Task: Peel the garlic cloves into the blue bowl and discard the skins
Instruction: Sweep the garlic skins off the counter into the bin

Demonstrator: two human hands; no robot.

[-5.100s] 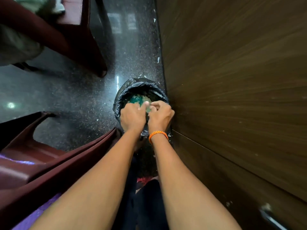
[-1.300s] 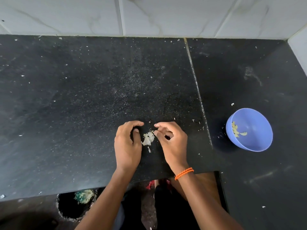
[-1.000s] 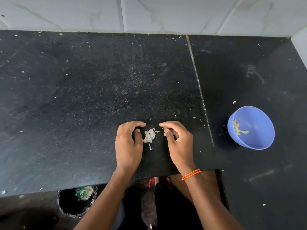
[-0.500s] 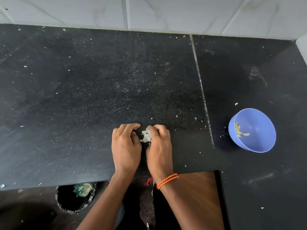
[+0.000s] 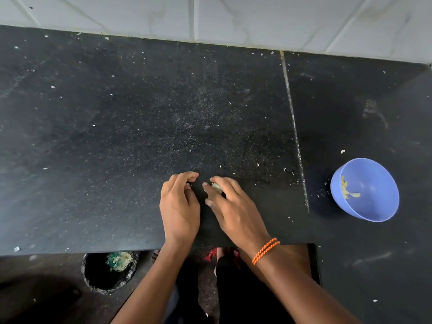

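The skins (image 5: pixel 217 187) are a small pale wad of papery flakes, tucked under the curled fingers of the right hand (image 5: pixel 230 206), close to the front edge of the bench (image 5: pixel 117 136). They look feather-light, limp and brittle, the kind of stuff that crumbles and clings to skin or drifts off at a breath, so I would say they are best gathered in a loose cupped pinch from the sides and underneath, not squeezed hard. The right hand pinches them between thumb and forefingers; the left hand (image 5: pixel 180 206) lies just beside it, fingers bent toward the thumb, and whether it holds a scrap I cannot tell. Fine white crumbs speckle the dark bench all round the hands, likely too small to pick up one by one. Well off to the right, past the seam in the stone, the bowl (image 5: pixel 374 206) stands upright with a few peeled cloves (image 5: pixel 346 190) against its left wall. Below the front edge, left of the arms, the bin (image 5: pixel 93 277) sits on the floor with skins already in it.
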